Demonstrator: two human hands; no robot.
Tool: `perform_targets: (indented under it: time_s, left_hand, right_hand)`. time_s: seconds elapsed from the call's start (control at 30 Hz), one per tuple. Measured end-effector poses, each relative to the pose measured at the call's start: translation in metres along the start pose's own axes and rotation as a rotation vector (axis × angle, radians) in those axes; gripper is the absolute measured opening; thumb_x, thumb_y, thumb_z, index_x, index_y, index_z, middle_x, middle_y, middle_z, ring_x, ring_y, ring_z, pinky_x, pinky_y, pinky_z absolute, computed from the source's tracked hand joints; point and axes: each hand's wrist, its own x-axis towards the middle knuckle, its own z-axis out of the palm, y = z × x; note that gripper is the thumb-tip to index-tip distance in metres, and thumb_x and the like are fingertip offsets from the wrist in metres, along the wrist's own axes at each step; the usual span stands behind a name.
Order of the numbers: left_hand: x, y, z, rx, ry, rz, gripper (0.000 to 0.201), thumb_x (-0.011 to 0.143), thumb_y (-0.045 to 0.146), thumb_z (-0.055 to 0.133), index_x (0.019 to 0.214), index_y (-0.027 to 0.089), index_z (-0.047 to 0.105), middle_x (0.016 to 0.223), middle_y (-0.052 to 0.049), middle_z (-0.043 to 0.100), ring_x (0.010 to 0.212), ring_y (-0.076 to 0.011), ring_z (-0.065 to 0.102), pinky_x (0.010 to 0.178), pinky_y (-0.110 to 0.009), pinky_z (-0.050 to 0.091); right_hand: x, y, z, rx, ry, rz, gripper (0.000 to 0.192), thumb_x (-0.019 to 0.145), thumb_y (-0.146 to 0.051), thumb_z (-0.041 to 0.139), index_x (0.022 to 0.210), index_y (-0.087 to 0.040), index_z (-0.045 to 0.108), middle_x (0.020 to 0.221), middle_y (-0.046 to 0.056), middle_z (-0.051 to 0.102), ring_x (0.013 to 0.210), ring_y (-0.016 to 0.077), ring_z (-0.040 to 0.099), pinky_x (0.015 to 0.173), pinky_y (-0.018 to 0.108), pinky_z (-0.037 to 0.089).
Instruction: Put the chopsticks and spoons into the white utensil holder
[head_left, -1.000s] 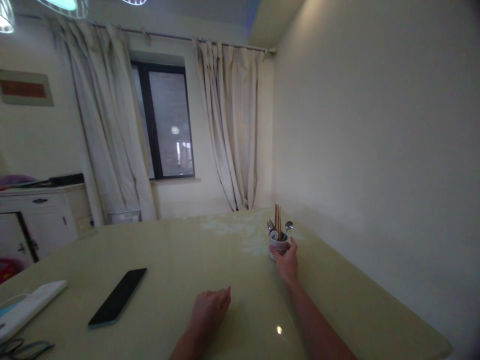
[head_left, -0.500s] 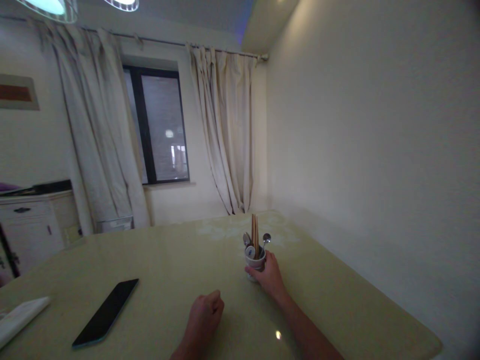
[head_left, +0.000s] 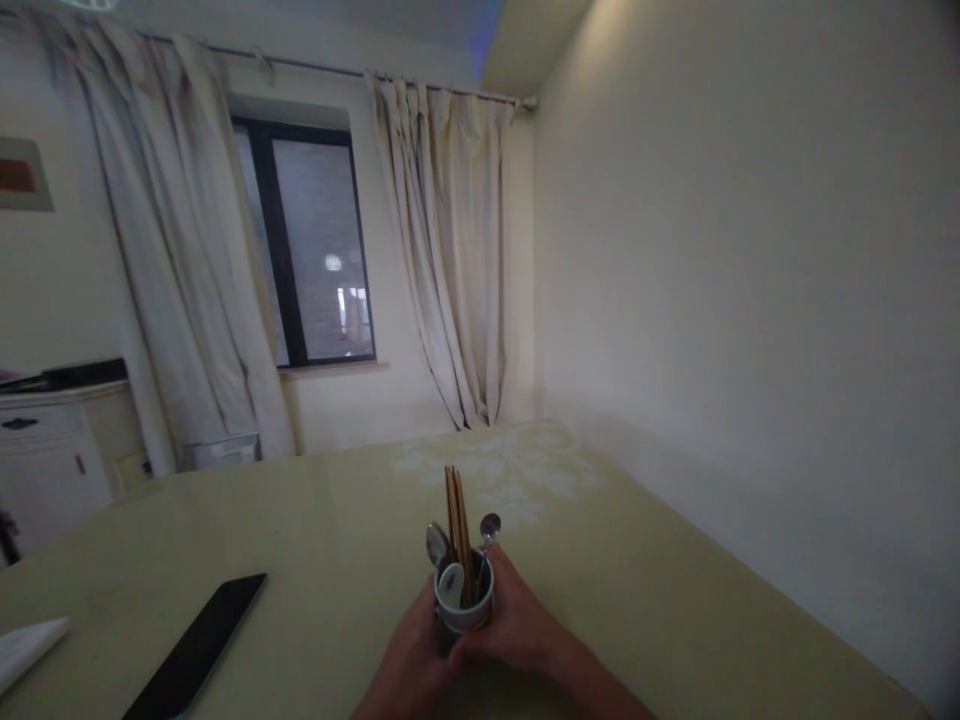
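Observation:
A light-coloured utensil cup (head_left: 466,620) stands upright between my two hands, near the front of the table. My left hand (head_left: 420,645) is closed against its left side, and my right hand (head_left: 517,620) wraps round its right side. Out of the cup rise several wooden chopsticks (head_left: 458,530). A metal spoon (head_left: 436,543) leans left in it and another metal spoon (head_left: 490,527) leans right. The white ceramic spoon (head_left: 451,583) sits at the front of the opening. The cup's lower part is hidden by my hands, so whether it touches the table I cannot tell.
The pale yellow-green table (head_left: 330,540) has a white floral pattern at its far end. A black phone-like slab (head_left: 199,645) lies at the left, with a white object (head_left: 30,645) beyond it at the edge. A wall (head_left: 735,350) runs along the right side.
My right hand has brought the cup nearer and to the left. My left hand, a loose fist on the table before, now holds the cup's left side. The view has shifted slightly.

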Motion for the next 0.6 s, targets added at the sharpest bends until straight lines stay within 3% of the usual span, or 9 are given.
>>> perform_targets:
  time_s: [0.2, 0.33, 0.6]
  left_hand:
    - [0.002, 0.012, -0.007, -0.216, -0.099, -0.167, 0.082, 0.071, 0.051, 0.094, 0.141, 0.023, 0.062, 0.146, -0.015, 0.067, 0.133, -0.0367, 0.064, 0.117, -0.049, 0.049]
    - [0.001, 0.01, -0.009, -0.279, -0.126, -0.135, 0.087, 0.073, 0.041, 0.094, 0.149, 0.025, 0.055, 0.15, -0.015, 0.063, 0.138, -0.0349, 0.06, 0.12, -0.047, 0.047]
    - [0.005, -0.001, -0.017, -0.309, -0.17, -0.142, 0.096, 0.067, 0.039, 0.097, 0.151, 0.024, 0.051, 0.149, -0.016, 0.064, 0.136, -0.0366, 0.061, 0.117, -0.05, 0.048]
  right_hand:
    - [0.0, -0.002, -0.02, 0.165, -0.117, 0.142, 0.1, 0.044, -0.032, 0.106, 0.133, -0.02, 0.061, 0.127, 0.01, 0.071, 0.121, 0.0354, 0.066, 0.108, 0.048, 0.05]
    - [0.0, -0.002, -0.02, 0.264, -0.156, 0.148, 0.099, 0.044, -0.031, 0.105, 0.133, -0.019, 0.062, 0.13, 0.011, 0.072, 0.125, 0.0355, 0.065, 0.111, 0.047, 0.049]
    - [0.0, 0.01, -0.024, 0.132, -0.144, 0.197, 0.098, 0.042, -0.033, 0.104, 0.13, -0.017, 0.065, 0.122, 0.011, 0.075, 0.114, 0.0343, 0.069, 0.103, 0.048, 0.053]
